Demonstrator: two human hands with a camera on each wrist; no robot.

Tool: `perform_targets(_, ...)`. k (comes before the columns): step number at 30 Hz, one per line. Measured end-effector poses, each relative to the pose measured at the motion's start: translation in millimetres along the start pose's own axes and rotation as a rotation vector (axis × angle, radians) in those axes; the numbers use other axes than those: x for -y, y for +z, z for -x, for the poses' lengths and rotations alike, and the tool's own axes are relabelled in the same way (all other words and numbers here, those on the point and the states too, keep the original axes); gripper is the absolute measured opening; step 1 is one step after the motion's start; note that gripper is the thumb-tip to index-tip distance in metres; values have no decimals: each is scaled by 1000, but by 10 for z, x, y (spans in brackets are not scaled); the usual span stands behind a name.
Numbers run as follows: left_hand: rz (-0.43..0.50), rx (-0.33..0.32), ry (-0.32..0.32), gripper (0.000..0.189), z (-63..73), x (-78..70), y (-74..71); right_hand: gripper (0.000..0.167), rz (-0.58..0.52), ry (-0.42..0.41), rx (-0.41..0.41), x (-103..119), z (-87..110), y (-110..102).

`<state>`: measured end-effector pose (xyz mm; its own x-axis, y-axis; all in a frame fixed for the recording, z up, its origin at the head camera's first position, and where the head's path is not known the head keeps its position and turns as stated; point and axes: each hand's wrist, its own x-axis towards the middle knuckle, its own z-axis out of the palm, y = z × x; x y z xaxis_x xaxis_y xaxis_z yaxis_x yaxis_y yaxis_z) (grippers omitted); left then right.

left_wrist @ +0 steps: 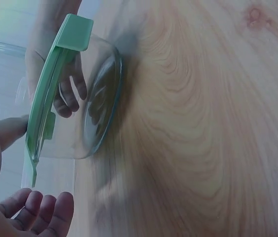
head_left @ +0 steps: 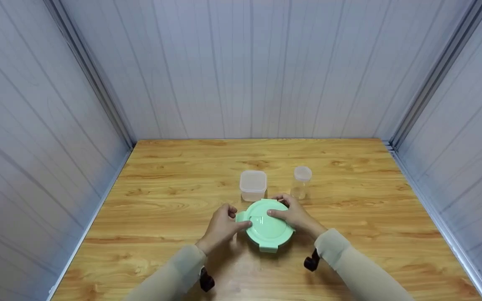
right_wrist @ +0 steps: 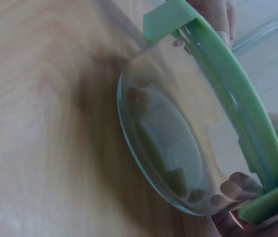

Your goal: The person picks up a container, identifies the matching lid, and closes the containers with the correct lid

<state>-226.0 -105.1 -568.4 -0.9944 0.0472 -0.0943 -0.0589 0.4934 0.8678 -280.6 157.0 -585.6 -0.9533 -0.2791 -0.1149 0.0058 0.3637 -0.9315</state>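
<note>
A round glass food container point(right_wrist: 163, 128) with a green snap-on lid point(head_left: 271, 228) sits between the two hands. My left hand point(head_left: 222, 228) has its thumb on the lid's left edge, with curled fingertips at the left latch point(left_wrist: 33, 173), which sticks outward. My right hand point(head_left: 293, 213) grips the container's far right side, thumb on top of the lid and fingers down by the glass wall. Through the glass, the left wrist view shows those fingers. The near latch point(head_left: 268, 248) points down along the rim. In the right wrist view the container's base looks tilted.
Behind the container stand a small square clear plastic box point(head_left: 253, 184) with a lid and a clear cylindrical jar point(head_left: 301, 184) with a whitish cap. The wooden table point(head_left: 174, 179) is bounded by pale panel walls point(head_left: 232, 71) at the back and sides.
</note>
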Motion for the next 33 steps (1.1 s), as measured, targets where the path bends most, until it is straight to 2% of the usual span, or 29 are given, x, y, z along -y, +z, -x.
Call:
perform_targets(5,3,-10,-10,53,0,-11,11,48,-2,0,3,-28,-17,0)
perform_targets(13,33,9,4,52,-19,4,21,48,-4,-14,0,-44,-27,-9)
perform_targets(25,190,115,-31,47,-93,123,9,46,20,-18,8,-51,-43,-11)
perform_targets(33,220,148,-46,41,-135,114,-16,48,13,-11,18,-52,-42,-12)
